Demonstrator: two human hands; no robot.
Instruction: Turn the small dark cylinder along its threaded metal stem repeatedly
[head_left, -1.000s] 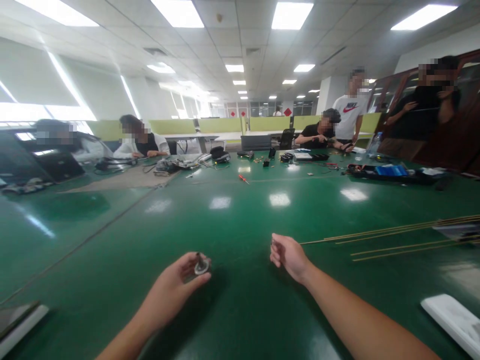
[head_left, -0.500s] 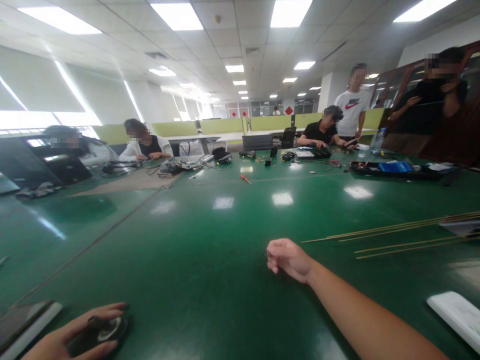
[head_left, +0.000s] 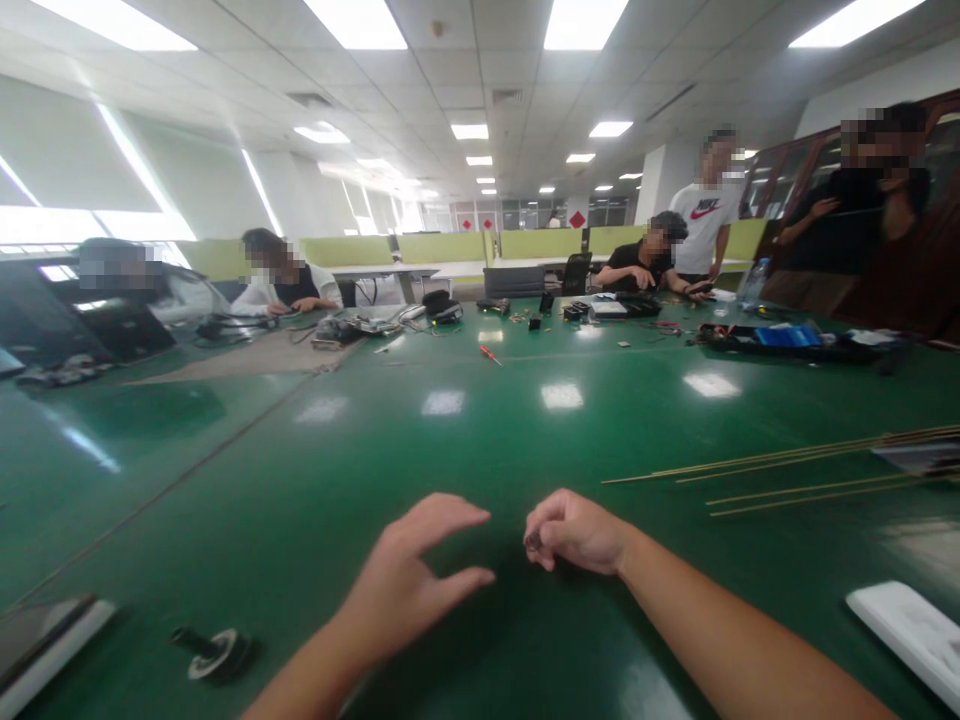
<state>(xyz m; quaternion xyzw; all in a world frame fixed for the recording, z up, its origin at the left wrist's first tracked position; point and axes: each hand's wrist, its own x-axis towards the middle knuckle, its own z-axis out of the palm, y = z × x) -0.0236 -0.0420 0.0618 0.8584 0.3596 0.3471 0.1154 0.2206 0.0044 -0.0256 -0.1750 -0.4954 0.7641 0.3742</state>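
Observation:
My left hand (head_left: 420,575) is over the green table, thumb and fingers spread apart, with nothing between them. Its fingertips point at my right hand (head_left: 574,532), a short gap away. The right hand's fingers are curled closed around a small dark, roundish piece (head_left: 533,541), of which only an end shows; its kind is unclear. Left of my left forearm lies a dark round part with a stem and a pale ring (head_left: 217,652), resting on the table with no hand on it.
Thin brass-coloured rods (head_left: 750,462) lie to the right, above a white power strip (head_left: 911,635). A flat, pale-edged object (head_left: 56,650) is at the lower left. Farther off are an orange screwdriver (head_left: 490,354), a black tray (head_left: 795,342) and several people around the table.
My left hand has let go of the dark round part and moved right, close to my right hand. The right hand has turned slightly, showing the small piece more.

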